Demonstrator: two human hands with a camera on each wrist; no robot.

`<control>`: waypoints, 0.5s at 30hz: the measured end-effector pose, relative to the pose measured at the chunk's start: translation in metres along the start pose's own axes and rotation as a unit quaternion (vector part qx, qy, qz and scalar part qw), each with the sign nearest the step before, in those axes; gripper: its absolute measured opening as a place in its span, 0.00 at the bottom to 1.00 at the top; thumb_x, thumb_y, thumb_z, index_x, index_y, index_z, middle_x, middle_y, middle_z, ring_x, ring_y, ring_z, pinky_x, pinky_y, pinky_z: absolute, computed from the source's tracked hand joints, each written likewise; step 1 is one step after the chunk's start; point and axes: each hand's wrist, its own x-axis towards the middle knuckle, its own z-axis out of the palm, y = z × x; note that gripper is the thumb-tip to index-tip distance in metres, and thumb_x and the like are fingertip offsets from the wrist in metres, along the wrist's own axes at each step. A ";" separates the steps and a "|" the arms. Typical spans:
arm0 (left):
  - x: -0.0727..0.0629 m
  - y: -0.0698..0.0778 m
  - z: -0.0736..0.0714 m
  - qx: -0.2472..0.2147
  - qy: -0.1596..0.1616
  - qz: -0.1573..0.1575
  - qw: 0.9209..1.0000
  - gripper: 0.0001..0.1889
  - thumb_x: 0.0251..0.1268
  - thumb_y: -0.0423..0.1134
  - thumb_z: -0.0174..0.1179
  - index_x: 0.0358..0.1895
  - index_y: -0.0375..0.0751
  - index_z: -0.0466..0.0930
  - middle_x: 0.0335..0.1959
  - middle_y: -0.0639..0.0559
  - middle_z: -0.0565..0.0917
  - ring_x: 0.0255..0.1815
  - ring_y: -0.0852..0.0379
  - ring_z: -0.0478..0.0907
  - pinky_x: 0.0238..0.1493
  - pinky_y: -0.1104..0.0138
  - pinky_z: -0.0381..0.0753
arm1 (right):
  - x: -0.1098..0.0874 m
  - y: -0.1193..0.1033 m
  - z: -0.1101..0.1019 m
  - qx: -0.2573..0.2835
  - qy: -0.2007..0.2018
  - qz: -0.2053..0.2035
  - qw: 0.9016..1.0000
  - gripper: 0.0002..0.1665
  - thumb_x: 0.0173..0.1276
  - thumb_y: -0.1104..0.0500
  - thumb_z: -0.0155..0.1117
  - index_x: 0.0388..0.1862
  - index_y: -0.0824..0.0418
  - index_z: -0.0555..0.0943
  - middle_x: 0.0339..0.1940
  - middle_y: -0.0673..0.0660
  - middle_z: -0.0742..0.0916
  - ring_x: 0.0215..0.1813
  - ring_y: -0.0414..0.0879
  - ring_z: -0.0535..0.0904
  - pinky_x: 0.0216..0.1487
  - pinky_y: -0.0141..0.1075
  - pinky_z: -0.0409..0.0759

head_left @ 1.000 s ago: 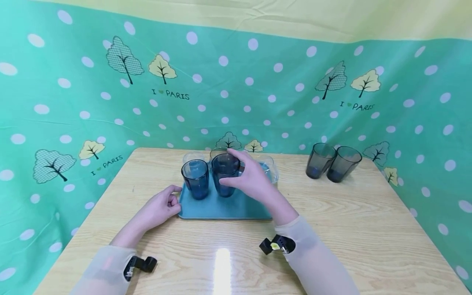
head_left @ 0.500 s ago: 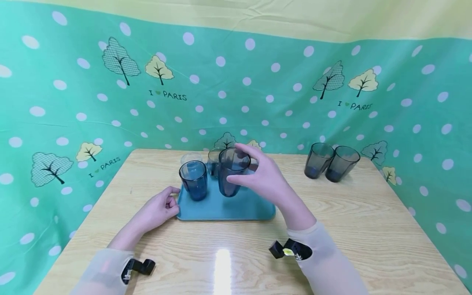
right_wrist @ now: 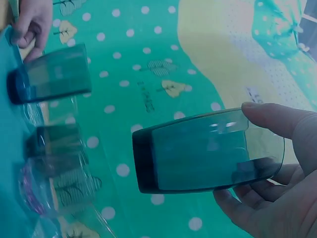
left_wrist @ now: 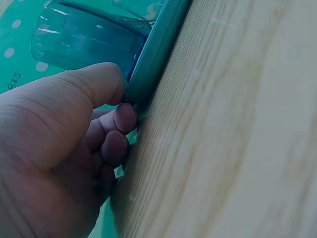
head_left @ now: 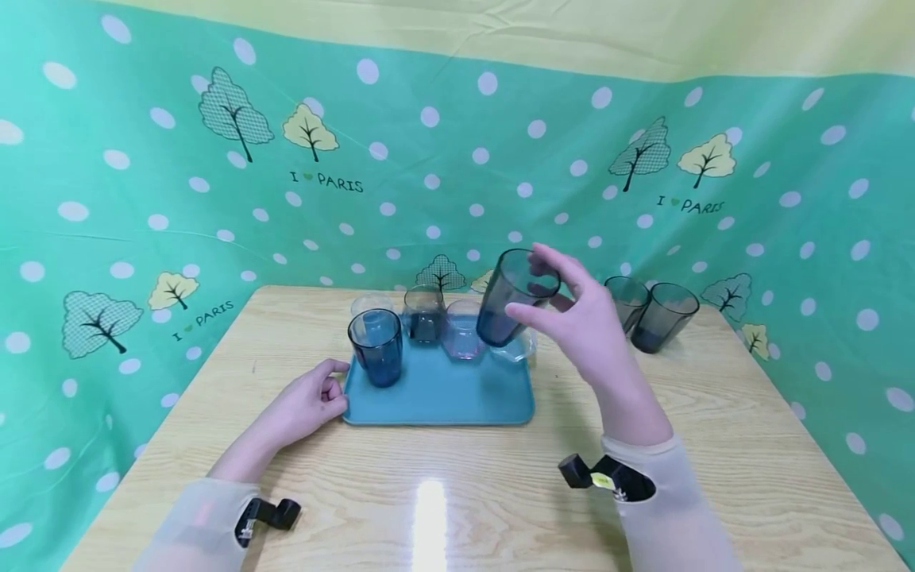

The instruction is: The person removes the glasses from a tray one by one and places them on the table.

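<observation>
My right hand [head_left: 586,326] grips a tall dark-tinted drinking glass [head_left: 509,298] near its rim, thumb on one side and fingers on the other. The glass is tilted and raised over the back right of a blue tray [head_left: 457,401]. In the right wrist view the glass [right_wrist: 198,153] shows nothing inside. My left hand [head_left: 310,400] holds the tray's left edge; in the left wrist view, the thumb meets the rim of the tray [left_wrist: 158,52] and the other fingers are curled. Near that hand, a tall blue-tinted glass [head_left: 377,349] stands upright on the tray.
Behind it along the tray's back stand a clear glass [head_left: 372,302], a short dark glass [head_left: 425,314], a clear pinkish glass [head_left: 463,338] and another clear glass [head_left: 516,347]. Two tall dark glasses [head_left: 665,318] stand at the wooden table's back right, one partly behind my right hand.
My right hand has lifted the tall dark glass off the tray's middle and carried it up and to the right, tilting it. The left hand has stayed at the tray's edge.
</observation>
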 end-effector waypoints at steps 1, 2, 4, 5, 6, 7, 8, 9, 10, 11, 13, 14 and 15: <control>0.000 0.000 0.000 0.000 -0.001 0.000 1.000 0.30 0.66 0.29 0.66 0.72 0.27 0.72 0.28 0.56 0.78 0.30 0.58 0.75 0.42 0.65 0.73 | 0.001 0.001 -0.004 -0.003 0.009 0.002 1.000 0.48 0.66 0.54 0.86 0.83 0.43 0.75 0.71 0.49 0.81 0.66 0.49 0.83 0.78 0.47 0.70; 0.000 0.000 0.000 -0.001 -0.001 0.000 1.000 0.30 0.66 0.29 0.66 0.72 0.27 0.72 0.28 0.56 0.78 0.30 0.58 0.75 0.41 0.65 0.73 | 0.002 0.002 -0.008 -0.008 0.018 0.003 1.000 0.48 0.67 0.54 0.86 0.83 0.43 0.75 0.71 0.48 0.81 0.66 0.48 0.82 0.78 0.46 0.70; 0.000 0.000 0.000 -0.001 -0.001 -0.001 1.000 0.31 0.65 0.29 0.66 0.72 0.27 0.72 0.29 0.56 0.78 0.30 0.58 0.75 0.41 0.65 0.73 | 0.005 0.005 -0.015 -0.015 0.035 0.002 0.999 0.48 0.67 0.53 0.85 0.84 0.44 0.75 0.72 0.49 0.80 0.67 0.48 0.81 0.78 0.46 0.71; 0.000 0.001 0.000 -0.002 -0.002 -0.002 1.000 0.31 0.65 0.29 0.66 0.72 0.27 0.72 0.29 0.56 0.78 0.31 0.58 0.75 0.41 0.65 0.73 | 0.006 0.006 -0.018 -0.022 0.044 0.003 0.999 0.48 0.67 0.53 0.85 0.84 0.44 0.74 0.72 0.49 0.80 0.68 0.48 0.80 0.77 0.45 0.71; 0.000 0.000 0.000 -0.003 -0.002 -0.003 1.000 0.31 0.65 0.29 0.66 0.72 0.27 0.72 0.29 0.56 0.78 0.31 0.58 0.75 0.41 0.65 0.72 | 0.007 0.008 -0.021 -0.029 0.052 0.004 0.998 0.48 0.67 0.53 0.85 0.84 0.44 0.74 0.73 0.49 0.80 0.69 0.48 0.80 0.77 0.45 0.72; 0.000 0.000 0.000 -0.004 -0.002 -0.003 1.000 0.31 0.65 0.29 0.66 0.72 0.27 0.72 0.29 0.56 0.78 0.31 0.58 0.75 0.41 0.65 0.72 | 0.009 0.010 -0.024 -0.038 0.062 0.005 0.997 0.49 0.67 0.52 0.85 0.84 0.44 0.74 0.73 0.49 0.80 0.69 0.48 0.79 0.77 0.44 0.72; 0.000 0.001 0.000 -0.004 -0.002 -0.003 1.000 0.31 0.65 0.29 0.66 0.72 0.27 0.72 0.29 0.56 0.78 0.31 0.58 0.75 0.41 0.65 0.72 | 0.010 0.012 -0.026 -0.043 0.071 0.006 0.997 0.49 0.67 0.52 0.85 0.85 0.45 0.74 0.73 0.49 0.79 0.70 0.48 0.79 0.76 0.44 0.72; 0.000 0.001 -0.001 -0.005 -0.002 -0.004 1.000 0.31 0.65 0.29 0.66 0.72 0.27 0.72 0.29 0.56 0.78 0.31 0.57 0.75 0.41 0.65 0.72 | 0.012 0.014 -0.027 -0.047 0.080 0.009 0.996 0.49 0.67 0.52 0.85 0.85 0.45 0.73 0.73 0.49 0.79 0.70 0.48 0.79 0.76 0.44 0.73; -0.001 0.001 -0.001 -0.005 -0.003 -0.005 1.000 0.31 0.66 0.29 0.66 0.72 0.27 0.72 0.29 0.56 0.78 0.31 0.57 0.75 0.41 0.65 0.72 | 0.013 0.016 -0.029 -0.053 0.089 0.012 0.995 0.50 0.68 0.51 0.85 0.85 0.46 0.73 0.73 0.50 0.79 0.70 0.48 0.79 0.76 0.44 0.72; -0.001 0.001 -0.001 -0.006 -0.003 -0.005 1.000 0.31 0.66 0.29 0.66 0.72 0.27 0.72 0.29 0.56 0.78 0.31 0.57 0.75 0.41 0.65 0.72 | 0.015 0.018 -0.030 -0.058 0.097 0.014 0.993 0.50 0.68 0.51 0.85 0.86 0.46 0.72 0.73 0.50 0.79 0.70 0.48 0.78 0.76 0.43 0.72; -0.001 0.001 -0.001 -0.008 -0.002 -0.006 1.000 0.31 0.66 0.29 0.66 0.72 0.27 0.72 0.29 0.55 0.78 0.31 0.57 0.75 0.41 0.65 0.72 | 0.018 0.023 -0.031 -0.065 0.112 0.019 0.991 0.51 0.68 0.50 0.85 0.86 0.47 0.71 0.74 0.50 0.78 0.71 0.48 0.76 0.77 0.44 0.71; -0.001 0.001 -0.001 -0.008 -0.002 -0.006 1.000 0.31 0.66 0.29 0.66 0.72 0.27 0.72 0.29 0.55 0.78 0.31 0.57 0.75 0.41 0.65 0.73 | 0.019 0.025 -0.031 -0.068 0.118 0.022 0.990 0.51 0.68 0.49 0.84 0.87 0.47 0.71 0.75 0.50 0.78 0.72 0.48 0.75 0.78 0.44 0.71; -0.001 0.001 -0.001 -0.008 -0.003 -0.007 1.000 0.31 0.66 0.29 0.66 0.72 0.27 0.72 0.29 0.55 0.78 0.31 0.57 0.75 0.41 0.65 0.72 | 0.020 0.028 -0.031 -0.071 0.124 0.024 0.989 0.52 0.68 0.49 0.84 0.87 0.47 0.70 0.76 0.50 0.77 0.73 0.48 0.73 0.78 0.45 0.70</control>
